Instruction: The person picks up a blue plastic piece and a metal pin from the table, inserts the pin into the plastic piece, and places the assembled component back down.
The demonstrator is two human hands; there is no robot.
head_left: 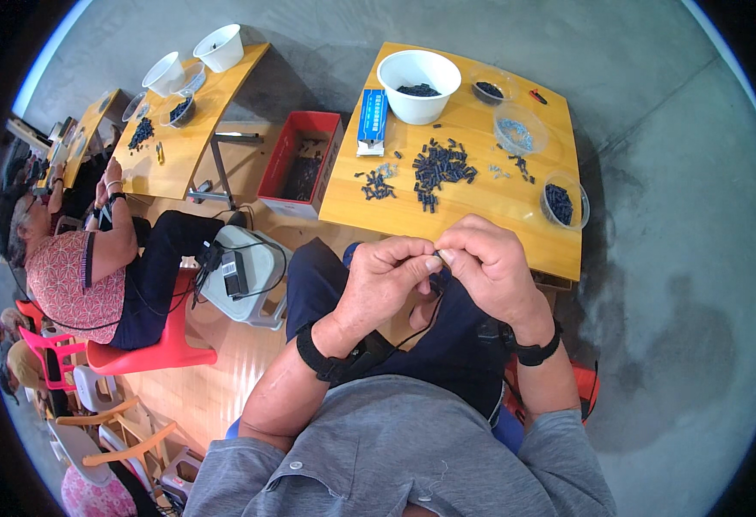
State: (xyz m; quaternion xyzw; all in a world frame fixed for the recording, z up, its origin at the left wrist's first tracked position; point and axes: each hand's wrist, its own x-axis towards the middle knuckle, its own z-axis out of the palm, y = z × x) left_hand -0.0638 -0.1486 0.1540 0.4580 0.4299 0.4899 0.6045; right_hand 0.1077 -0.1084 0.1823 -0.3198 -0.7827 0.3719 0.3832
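Note:
My left hand and my right hand meet above my lap, just off the table's near edge. Their thumbs and fingertips pinch together around a tiny dark piece, mostly hidden by the fingers; its kind is too small to make out. Beyond them on the wooden table lies a pile of short black cylindrical pieces. To its left is a smaller heap of black pieces mixed with small silvery parts. A few more silvery bits are scattered to the right of the pile.
A white tub with black pieces stands at the back beside a blue-and-white box. Clear bowls hold black pieces and silvery parts. A red carton sits left of the table. Another person sits at the left table.

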